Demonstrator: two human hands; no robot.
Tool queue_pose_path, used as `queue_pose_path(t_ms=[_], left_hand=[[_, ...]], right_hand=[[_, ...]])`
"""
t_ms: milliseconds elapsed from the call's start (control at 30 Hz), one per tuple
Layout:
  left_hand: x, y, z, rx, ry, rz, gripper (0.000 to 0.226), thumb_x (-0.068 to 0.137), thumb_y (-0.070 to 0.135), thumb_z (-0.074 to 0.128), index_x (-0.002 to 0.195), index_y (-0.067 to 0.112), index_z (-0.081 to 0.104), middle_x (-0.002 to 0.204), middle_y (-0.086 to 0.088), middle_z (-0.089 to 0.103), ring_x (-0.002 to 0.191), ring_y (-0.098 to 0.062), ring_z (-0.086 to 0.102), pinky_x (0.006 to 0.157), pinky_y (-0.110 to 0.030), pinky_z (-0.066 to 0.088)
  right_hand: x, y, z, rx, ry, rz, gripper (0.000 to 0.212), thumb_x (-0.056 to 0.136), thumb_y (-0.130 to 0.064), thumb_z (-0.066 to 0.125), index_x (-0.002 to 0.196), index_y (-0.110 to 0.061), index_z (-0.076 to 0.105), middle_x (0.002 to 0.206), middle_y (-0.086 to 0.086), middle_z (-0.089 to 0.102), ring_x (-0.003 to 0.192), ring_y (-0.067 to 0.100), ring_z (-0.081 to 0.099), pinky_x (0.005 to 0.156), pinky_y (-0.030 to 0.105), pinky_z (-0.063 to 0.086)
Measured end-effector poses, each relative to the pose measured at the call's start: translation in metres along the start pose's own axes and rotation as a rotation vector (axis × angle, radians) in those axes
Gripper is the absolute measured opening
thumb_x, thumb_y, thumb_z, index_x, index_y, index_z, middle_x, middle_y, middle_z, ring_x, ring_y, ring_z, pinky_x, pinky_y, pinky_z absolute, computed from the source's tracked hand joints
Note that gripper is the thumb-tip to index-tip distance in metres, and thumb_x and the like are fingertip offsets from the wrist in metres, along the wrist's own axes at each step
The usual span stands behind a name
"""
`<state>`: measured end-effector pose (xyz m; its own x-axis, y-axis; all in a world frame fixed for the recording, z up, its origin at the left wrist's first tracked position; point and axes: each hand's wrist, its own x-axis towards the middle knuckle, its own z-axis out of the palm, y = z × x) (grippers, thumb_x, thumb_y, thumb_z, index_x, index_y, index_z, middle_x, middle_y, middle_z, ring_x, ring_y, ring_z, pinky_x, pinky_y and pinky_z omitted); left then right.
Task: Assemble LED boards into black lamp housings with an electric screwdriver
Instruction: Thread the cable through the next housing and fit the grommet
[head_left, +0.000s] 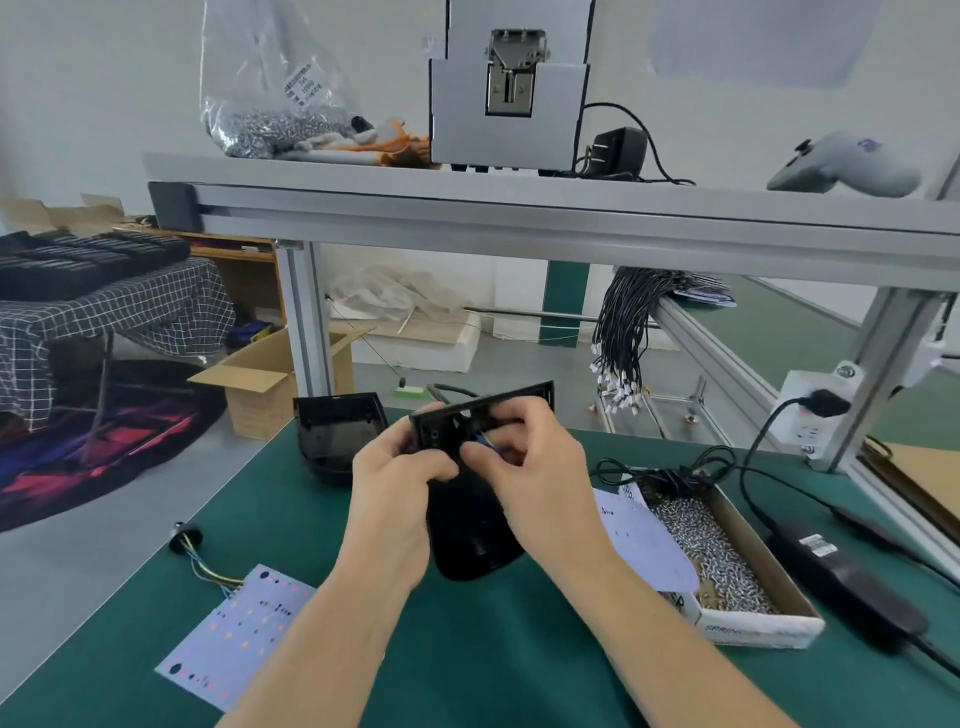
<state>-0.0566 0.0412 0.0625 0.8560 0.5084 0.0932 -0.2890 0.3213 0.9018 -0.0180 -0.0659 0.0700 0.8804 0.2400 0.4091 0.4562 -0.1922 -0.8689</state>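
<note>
Gripping glossy, angular black lamp housing (470, 535)

An assembly workshop: green bench mat (467, 649), aluminium-frame shelf (519, 208), box of screws (727, 561).

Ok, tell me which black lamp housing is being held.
The near housing, gripped by the left hand and right hand. The other housing sits untouched on the mat behind.

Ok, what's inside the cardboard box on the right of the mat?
The cardboard box holds a heap of small silver screws. A white LED board lies over its left edge, hiding whatever is beneath it.
</note>
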Motion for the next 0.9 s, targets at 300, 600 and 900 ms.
queue_pose_path(t_ms=[300,600,900], left_hand=[[-0.017,-0.007,0.008,-0.100,0.011,-0.006,0.037,0.077,-0.017,0.052,0.080,0.014,0.073,0.075,-0.006,0.071,0.066,-0.012,0.066,0.054,-0.019,0.052],[-0.024,-0.013,0.006,0.141,0.023,0.220,0.065,0.057,-0.020,0.045,0.092,0.027,0.073,0.101,-0.018,0.065,0.079,-0.019,0.060,0.069,-0.028,0.049],[-0.035,-0.020,0.013,0.266,-0.017,0.326,0.056,0.059,-0.011,0.046,0.090,0.028,0.072,0.097,-0.007,0.062,0.082,-0.011,0.059,0.072,-0.023,0.048]], right_hand=[[-0.015,0.009,0.010,-0.426,0.174,-0.369,0.018,0.087,-0.015,0.062,0.101,-0.010,0.071,0.098,0.003,0.060,0.074,0.026,0.060,0.060,0.040,0.051],[-0.008,0.000,0.010,0.080,0.139,0.117,0.015,0.078,-0.012,0.076,0.065,-0.012,0.068,0.061,-0.005,0.065,0.055,0.012,0.057,0.053,0.026,0.046],[-0.011,0.001,0.018,0.333,0.344,0.284,0.033,0.071,0.000,0.069,0.049,-0.018,0.052,0.045,-0.010,0.053,0.046,0.008,0.045,0.051,0.023,0.040]])
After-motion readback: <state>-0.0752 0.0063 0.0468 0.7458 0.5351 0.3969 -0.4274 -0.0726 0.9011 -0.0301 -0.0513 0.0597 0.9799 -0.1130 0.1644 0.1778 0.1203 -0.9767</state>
